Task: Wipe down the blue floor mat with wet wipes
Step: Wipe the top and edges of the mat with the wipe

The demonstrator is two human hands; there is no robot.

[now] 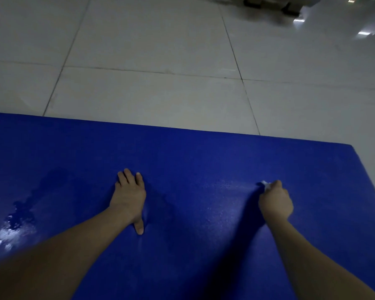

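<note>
The blue floor mat (193,156) fills the lower half of the view, its far edge running across the middle and its right corner at the right. My left hand (129,194) presses flat on the mat near the centre, fingers straight and thumb pointing back. My right hand (275,201) is curled round a small white wet wipe (266,184) and holds it against the mat further right; only a bit of the wipe shows past the fingers. A wet, shiny patch (20,215) lies on the mat at the left.
Pale floor tiles (152,44) with dark grout lines stretch beyond the mat. A dark low object (275,4) sits on the floor at the top right, partly cut off by the frame.
</note>
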